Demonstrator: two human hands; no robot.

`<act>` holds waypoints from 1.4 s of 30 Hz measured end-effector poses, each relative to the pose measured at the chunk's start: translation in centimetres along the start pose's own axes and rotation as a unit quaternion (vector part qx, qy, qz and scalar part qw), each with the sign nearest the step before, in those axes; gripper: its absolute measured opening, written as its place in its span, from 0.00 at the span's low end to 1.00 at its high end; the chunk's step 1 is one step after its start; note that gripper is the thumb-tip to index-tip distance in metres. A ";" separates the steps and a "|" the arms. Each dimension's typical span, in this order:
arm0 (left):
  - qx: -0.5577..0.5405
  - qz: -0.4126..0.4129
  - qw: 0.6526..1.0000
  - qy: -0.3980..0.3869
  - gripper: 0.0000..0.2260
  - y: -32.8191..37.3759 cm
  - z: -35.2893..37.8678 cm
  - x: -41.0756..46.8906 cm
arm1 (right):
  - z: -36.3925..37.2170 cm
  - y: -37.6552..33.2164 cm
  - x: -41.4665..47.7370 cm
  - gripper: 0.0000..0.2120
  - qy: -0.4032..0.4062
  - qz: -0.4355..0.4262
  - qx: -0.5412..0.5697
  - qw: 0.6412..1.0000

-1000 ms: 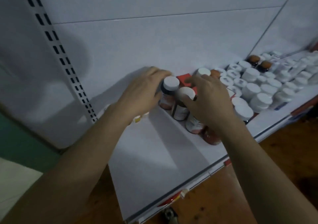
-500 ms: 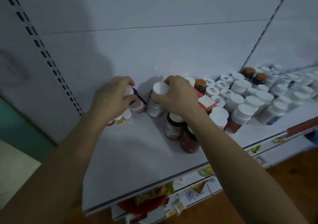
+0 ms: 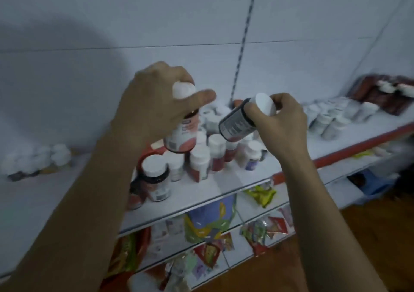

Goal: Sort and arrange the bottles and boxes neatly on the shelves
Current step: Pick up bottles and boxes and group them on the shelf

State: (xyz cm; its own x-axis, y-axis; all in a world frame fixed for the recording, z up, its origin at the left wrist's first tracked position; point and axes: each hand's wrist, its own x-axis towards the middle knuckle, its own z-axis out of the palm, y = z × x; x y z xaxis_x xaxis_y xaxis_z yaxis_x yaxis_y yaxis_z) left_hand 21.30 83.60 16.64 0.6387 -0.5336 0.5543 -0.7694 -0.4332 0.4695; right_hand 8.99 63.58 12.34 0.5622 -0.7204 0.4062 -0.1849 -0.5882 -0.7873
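Fingers [image 3: 201, 96] grip round white caps [image 3: 183, 89]: pink-labelled bottle [image 3: 183, 137], dark bottle [image 3: 235, 123].

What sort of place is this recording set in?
Probably a small shop, perhaps a pharmacy corner: a slotted upright stands behind white shelves, white-capped bottles crowd the upper one, and bright packets fill those below. The left hand grips a pink-labelled bottle, the right hand a dark bottle.

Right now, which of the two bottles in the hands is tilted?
The dark bottle in the right hand; it leans steeply, whereas the pink-labelled bottle in the left hand hangs upright.
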 end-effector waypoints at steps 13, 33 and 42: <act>-0.158 0.055 0.934 -0.315 0.22 19.7 31.0 5.9 | -23.0 26.0 3.9 0.21 0.049 0.153 -0.334 0.929; -0.121 0.075 0.917 -0.374 0.22 42.0 62.6 32.8 | -41.1 50.9 34.6 0.22 0.170 0.147 -0.213 0.951; -0.055 -0.024 0.954 -0.292 0.21 45.8 77.1 35.2 | -44.2 64.2 51.2 0.21 -0.006 0.095 -0.159 0.983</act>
State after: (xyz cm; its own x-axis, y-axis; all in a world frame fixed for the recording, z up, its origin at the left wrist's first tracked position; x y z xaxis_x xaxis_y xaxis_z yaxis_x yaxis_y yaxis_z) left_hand 7.77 -10.96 4.67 0.5336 -0.8431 0.0670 -0.7129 -0.4058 0.5720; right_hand -9.70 -27.28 3.09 0.5014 -0.8256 0.2588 -0.5289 -0.5292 -0.6635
